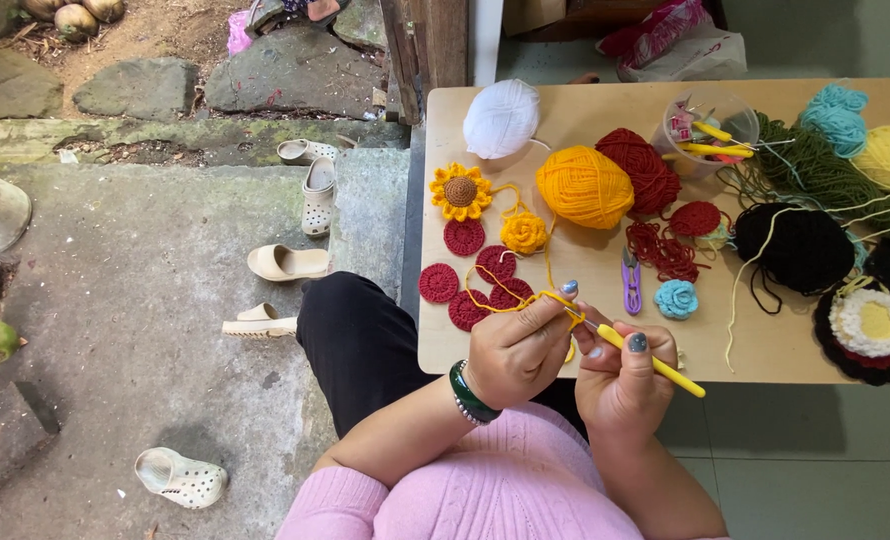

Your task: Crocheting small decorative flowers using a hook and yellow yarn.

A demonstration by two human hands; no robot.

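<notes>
In the head view, the right hand point(620, 375) is closed around a yellow crochet hook point(655, 365), thumb on top of the handle; the hook's long axis runs from lower right up to the left, and its thin metal tip meets the fingers of the left hand point(520, 345) just beside it. The left hand is closed in a pinch on a strand of yellow-orange yarn point(510, 300), which loops over its forefinger and trails up the wooden table point(565, 350) to the yellow-orange yarn ball point(585, 187). So the working point lies between the two hands, left of the right hand and touching the left. The strand is thin and soft; the ball is fuzzy and rounded. Near the hands lie flat dark red crocheted discs point(465, 290), a crocheted sunflower point(460, 191), a small yellow crocheted flower point(523, 233), purple thread snips point(631, 280) and a pale blue crocheted rosette point(676, 298). A white yarn ball point(502, 118) and a dark red yarn ball point(645, 165) sit farther back.
</notes>
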